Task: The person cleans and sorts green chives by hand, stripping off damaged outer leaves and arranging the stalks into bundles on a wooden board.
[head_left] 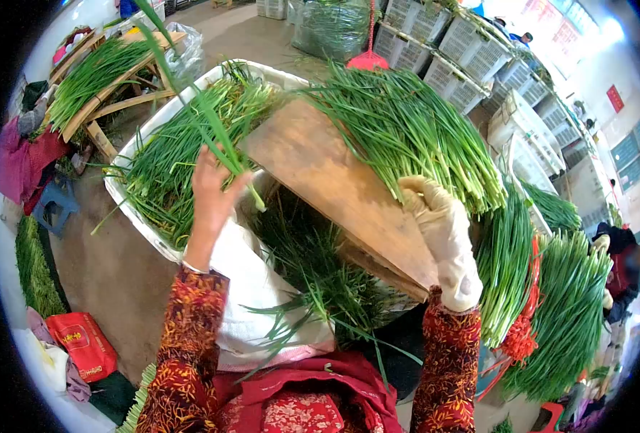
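A few long green stalks (219,130) run up and left from my bare left hand (215,184), whose fingers are closed around them over the white crate (143,130) of loose greens (176,155). In a pale glove, my right hand (439,224) rests by the right edge of the wooden board (342,187). Its curled fingers touch the pale stem ends of a large pile of greens (414,130) lying on the board. Whether those fingers hold a stalk is too small to tell. Dark loose leaves (313,260) lie below the board.
Bundled greens (504,267) and red ties (520,335) are at the right, with a co-worker (619,260) beyond. White crates (471,43) stand stacked behind. A white sack (255,296) covers my lap area. At the left are a blue stool (59,206) and a red bag (82,345).
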Demonstrator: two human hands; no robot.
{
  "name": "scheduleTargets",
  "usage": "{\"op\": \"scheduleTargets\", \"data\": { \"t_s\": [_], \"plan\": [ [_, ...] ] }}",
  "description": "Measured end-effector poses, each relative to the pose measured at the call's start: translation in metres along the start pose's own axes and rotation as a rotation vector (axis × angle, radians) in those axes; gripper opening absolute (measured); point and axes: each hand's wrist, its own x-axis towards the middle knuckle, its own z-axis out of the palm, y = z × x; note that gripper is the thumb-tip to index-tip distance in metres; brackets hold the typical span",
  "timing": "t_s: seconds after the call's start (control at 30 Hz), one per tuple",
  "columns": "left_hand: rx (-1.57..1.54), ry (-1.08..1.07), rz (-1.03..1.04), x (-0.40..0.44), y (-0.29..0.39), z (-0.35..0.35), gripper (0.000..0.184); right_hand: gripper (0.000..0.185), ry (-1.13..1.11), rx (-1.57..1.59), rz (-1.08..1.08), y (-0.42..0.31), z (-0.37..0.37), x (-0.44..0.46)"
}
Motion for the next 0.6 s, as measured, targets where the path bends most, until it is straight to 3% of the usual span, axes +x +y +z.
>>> {"op": "scheduleTargets", "data": {
  "t_s": [0.07,0.1,0.17,0.23,0.3,0.33,0.37,0.4,0.5,0.57,0.6],
  "plan": [
    [-0.625,0.148,-0.122,0.012,0.036,-0.027,0.027,0.018,0.016,0.001,-0.026,0.007,-0.002,0.013],
    [-0.624,0.156,-0.132,0.01,0.038,-0.024,0.027,0.017,-0.033,-0.026,0.061,0.007,-0.002,0.019],
    [-1.245,0.084,-0.178,0.009,0.039,-0.02,0.026,0.018,-0.06,-0.294,-0.021,0.007,0.009,0.03],
    [-1.378,-0.059,-0.307,-0.012,0.042,0.008,0.022,0.017,-0.13,-0.462,0.014,0.008,0.028,0.04],
    [-1.495,-0.141,-0.379,-0.034,0.054,0.034,0.021,0.017,-0.122,-0.577,-0.121,0.04,0.05,0.053],
    [-1.51,-0.196,-0.456,-0.042,0.054,0.043,0.021,0.012,-0.014,-0.617,-0.197,0.057,0.061,0.06],
    [-1.558,-0.214,-0.474,-0.051,0.061,0.048,0.021,0.018,0.096,-0.653,-0.273,0.074,0.071,0.067],
    [-1.574,-0.227,-0.514,-0.057,0.062,0.054,0.02,0.022,0.19,-0.884,-0.358,0.087,0.081,0.075],
    [-1.607,-0.285,-0.598,-0.07,0.063,0.071,0.019,0.02,0.122,-1.107,-0.325,0.095,0.086,0.08],
    [-1.576,-0.309,-0.639,-0.074,0.067,0.072,0.02,0.017,0.107,-1.097,-0.344,0.082,0.082,0.075],
    [-1.588,-0.328,-0.642,-0.075,0.067,0.072,0.019,0.013,0.016,-0.899,-0.363,0.07,0.072,0.067]
  ]
}}
